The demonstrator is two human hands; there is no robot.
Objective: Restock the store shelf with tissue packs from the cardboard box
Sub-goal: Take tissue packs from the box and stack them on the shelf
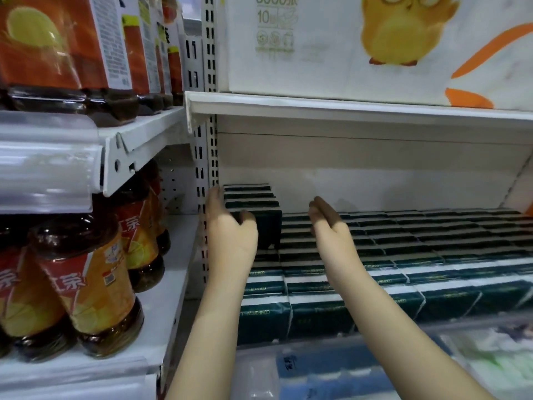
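Tissue packs [253,199] touch open L hand [230,235]; open R hand [328,226] empty; 3000 pack [317,44] above

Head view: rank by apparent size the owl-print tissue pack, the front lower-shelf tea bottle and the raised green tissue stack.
Owl-print tissue pack, cropped by frame.
Front lower-shelf tea bottle, enlarged by nearness.
Raised green tissue stack, farthest back.

White slotted upright [205,157] splits two metal bays. L of it: white shelf boards [150,125] on brackets, clear price strips [49,174] along the front edge, tea bottles [95,287] w/ orange labels above & below. R of it: store shelf [432,194] w/ pale back panel [375,157], dim at the rear, under an upper board [346,109] carrying a big white pack w/ yellow owl print [403,33].
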